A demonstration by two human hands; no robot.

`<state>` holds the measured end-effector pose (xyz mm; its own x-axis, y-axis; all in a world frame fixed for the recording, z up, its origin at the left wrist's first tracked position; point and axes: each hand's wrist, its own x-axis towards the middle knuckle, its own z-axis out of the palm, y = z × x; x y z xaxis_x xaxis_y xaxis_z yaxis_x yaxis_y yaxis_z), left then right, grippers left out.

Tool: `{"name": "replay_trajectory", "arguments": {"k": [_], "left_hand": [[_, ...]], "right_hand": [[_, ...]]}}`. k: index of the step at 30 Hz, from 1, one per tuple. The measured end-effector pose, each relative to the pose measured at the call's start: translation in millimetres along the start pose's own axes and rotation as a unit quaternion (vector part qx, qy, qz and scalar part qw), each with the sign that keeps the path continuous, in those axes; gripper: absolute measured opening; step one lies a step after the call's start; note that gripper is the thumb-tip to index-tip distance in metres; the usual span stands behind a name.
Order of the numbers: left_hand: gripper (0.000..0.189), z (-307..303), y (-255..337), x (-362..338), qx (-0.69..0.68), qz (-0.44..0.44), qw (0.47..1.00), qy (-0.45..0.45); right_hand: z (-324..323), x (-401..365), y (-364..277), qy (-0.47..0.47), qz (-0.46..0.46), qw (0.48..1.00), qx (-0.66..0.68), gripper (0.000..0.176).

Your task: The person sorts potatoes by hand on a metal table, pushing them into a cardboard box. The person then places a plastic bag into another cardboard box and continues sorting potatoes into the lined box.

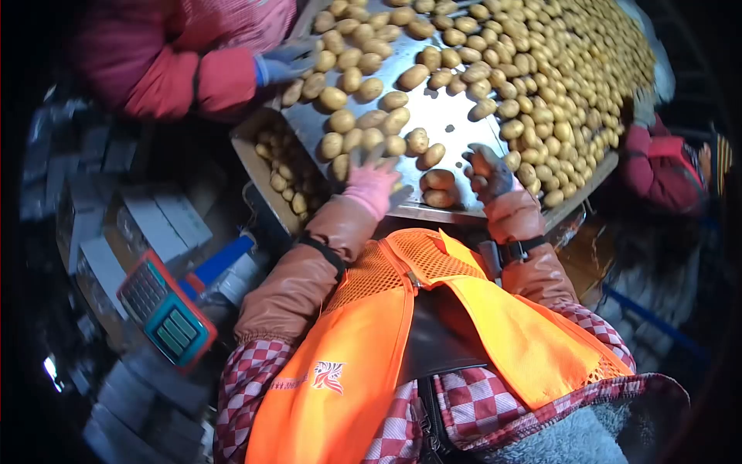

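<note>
My left hand (372,184), in a pink glove with grey fingers, reaches over the near-left potatoes (373,139) on the metal sorting table (309,131). Its fingers are spread, and their tips touch or lie just over the potatoes. My right hand (490,175), in a dark grey glove, is at the table's near edge with its fingers curled round what looks like a brownish potato, mostly hidden by them. Between my hands lie a few loose potatoes (438,187). The large heap of potatoes (556,93) begins right beside my right hand.
A box of potatoes (282,174) stands below the table's left edge. Left of me are a scale display (166,309) on a blue post and stacked cartons (158,220). One co-worker's gloved hand (290,62) is at the far left; another co-worker (668,166) stands at the right.
</note>
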<state>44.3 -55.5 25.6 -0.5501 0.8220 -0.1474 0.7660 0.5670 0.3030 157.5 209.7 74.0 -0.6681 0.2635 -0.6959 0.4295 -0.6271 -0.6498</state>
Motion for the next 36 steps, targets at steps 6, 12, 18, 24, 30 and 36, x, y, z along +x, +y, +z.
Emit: {"name": "replay_trajectory", "arguments": {"k": [6,12,18,24,30,36], "left_hand": [[0.032,5.5,-49.7,-25.9,0.055,-0.161,0.982,0.077],[0.024,7.7,-71.4,-39.8,-0.011,-0.327,0.928,0.176],[0.046,-3.4,-86.9,38.1,-0.028,-0.171,0.963,0.207],[0.060,-53.4,-29.7,75.2,0.034,-0.271,0.962,-0.021],[0.049,-13.6,-57.3,-35.1,-0.019,-0.350,0.935,0.053],[0.039,19.5,-62.8,-90.3,-0.109,-0.420,0.883,0.180]], "right_hand": [[-110.3,-132.1,44.9,0.225,0.053,0.954,-0.191,0.023],[-421.3,-187.7,193.7,0.448,0.078,0.856,-0.246,0.033],[-331.6,-126.4,133.1,0.373,-0.280,0.835,-0.293,0.030],[-177.3,-51.8,42.3,0.150,-0.284,0.896,-0.306,0.027],[-129.4,4.0,32.7,-0.010,-0.268,0.918,-0.292,0.027],[-65.1,17.9,23.6,-0.104,-0.238,0.907,-0.331,0.025]]}}
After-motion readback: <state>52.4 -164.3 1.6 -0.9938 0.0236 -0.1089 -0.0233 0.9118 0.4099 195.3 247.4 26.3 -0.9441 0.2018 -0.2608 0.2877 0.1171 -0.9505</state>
